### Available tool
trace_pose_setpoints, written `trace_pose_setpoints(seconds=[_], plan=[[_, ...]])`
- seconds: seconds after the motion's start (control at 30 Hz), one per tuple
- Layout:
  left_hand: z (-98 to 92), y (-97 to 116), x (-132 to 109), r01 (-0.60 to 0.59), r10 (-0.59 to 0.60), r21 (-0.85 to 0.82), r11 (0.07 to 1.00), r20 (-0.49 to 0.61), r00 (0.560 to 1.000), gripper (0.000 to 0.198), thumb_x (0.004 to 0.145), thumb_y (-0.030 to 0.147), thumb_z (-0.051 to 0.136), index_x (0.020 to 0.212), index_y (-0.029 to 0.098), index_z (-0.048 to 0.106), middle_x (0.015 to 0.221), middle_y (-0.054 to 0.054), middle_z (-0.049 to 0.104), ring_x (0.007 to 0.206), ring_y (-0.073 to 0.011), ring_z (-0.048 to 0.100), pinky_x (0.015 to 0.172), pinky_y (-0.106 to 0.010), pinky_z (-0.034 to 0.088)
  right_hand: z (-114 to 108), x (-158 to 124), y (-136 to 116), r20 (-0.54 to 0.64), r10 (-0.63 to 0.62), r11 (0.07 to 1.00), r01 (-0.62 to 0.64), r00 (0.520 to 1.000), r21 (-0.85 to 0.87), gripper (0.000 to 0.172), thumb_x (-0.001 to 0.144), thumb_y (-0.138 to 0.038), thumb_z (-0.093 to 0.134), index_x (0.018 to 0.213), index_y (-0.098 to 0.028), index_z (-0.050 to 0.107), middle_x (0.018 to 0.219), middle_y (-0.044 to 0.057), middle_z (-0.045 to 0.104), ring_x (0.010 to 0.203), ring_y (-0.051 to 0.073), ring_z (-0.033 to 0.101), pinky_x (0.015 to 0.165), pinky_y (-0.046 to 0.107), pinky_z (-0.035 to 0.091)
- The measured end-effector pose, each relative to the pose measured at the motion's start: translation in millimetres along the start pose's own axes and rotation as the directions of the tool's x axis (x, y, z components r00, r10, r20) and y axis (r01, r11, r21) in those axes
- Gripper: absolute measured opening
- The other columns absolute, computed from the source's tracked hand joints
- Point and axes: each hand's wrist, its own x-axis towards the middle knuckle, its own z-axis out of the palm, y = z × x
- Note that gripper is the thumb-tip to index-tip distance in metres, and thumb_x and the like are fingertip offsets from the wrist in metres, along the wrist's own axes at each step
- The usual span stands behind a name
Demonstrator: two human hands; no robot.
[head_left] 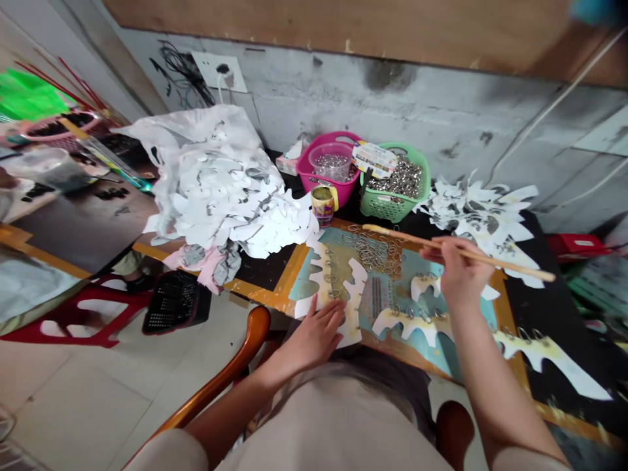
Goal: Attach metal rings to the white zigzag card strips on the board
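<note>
My left hand [316, 333] lies flat with fingers spread on a white cut-out paper shape [338, 288] at the near edge of the table. My right hand [454, 271] is closed round a long thin wooden stick [490, 258] that runs from upper left to lower right above the table. Below the stick, a loose heap of small metal rings [375, 252] lies on a teal and orange board [387, 294]. More white cut-outs carrying rings [422, 320] lie under my right hand.
A big pile of white cut-outs on a plastic bag [220, 190] fills the table's left. A pink basket [328, 167] and a green basket [397, 183] of metal rings stand at the back, with a small tape roll [324, 203]. A wooden chair arm [235, 366] curves by my left elbow.
</note>
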Motion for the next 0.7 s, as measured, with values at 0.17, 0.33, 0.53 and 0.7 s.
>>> trace_pose_setpoints(seconds=[0.17,0.33,0.53,0.7], plan=[[-8.0,0.4,3.2,-0.035,0.035,-0.017,0.999,0.007,0.999,0.049,0.088,0.019,0.048,0.136,0.016,0.037,0.146,-0.013,0.044,0.142,-0.0241,0.031,0.121,-0.052,0.006,83.5,66.3,-19.7,0.264,-0.164,0.986,0.161,0.95,0.034,0.02,0.086,-0.04,0.064,0.086,-0.02,0.06,0.073,0.0,0.066,0.062,0.014,0.067,0.058,0.025,0.058],[-12.8,1.1,10.0,-0.036,0.036,0.02,0.999,-0.013,0.999,0.058,0.082,0.02,0.055,0.136,0.015,0.037,0.137,-0.013,0.051,0.139,-0.0282,0.033,0.121,-0.053,0.005,170.7,107.2,-16.2,0.458,-0.219,0.87,0.384,0.861,-0.308,0.015,0.087,-0.025,0.056,0.074,-0.018,0.057,0.06,0.0,0.059,0.061,0.016,0.063,0.065,0.031,0.055],[-22.4,0.6,15.7,-0.061,0.062,0.042,0.997,-0.027,0.998,0.057,0.079,0.024,0.06,0.132,0.016,0.039,0.124,-0.013,0.057,0.126,-0.0276,0.046,0.119,-0.051,0.014,192.8,113.3,-4.3,0.511,-0.163,0.848,0.385,0.844,-0.365,0.018,0.083,-0.019,0.055,0.065,-0.019,0.053,0.054,-0.001,0.054,0.057,0.017,0.061,0.061,0.032,0.054],[-15.3,-6.6,24.5,-0.111,0.12,0.098,0.989,-0.093,0.988,0.031,0.088,0.023,0.05,0.118,0.014,0.046,0.103,-0.012,0.062,0.104,-0.0255,0.056,0.099,-0.043,0.041,143.8,107.8,-8.3,0.19,-0.115,0.985,0.136,0.975,-0.103,0.019,0.085,-0.025,0.055,0.068,-0.02,0.051,0.056,-0.003,0.058,0.048,0.012,0.061,0.046,0.023,0.053]])
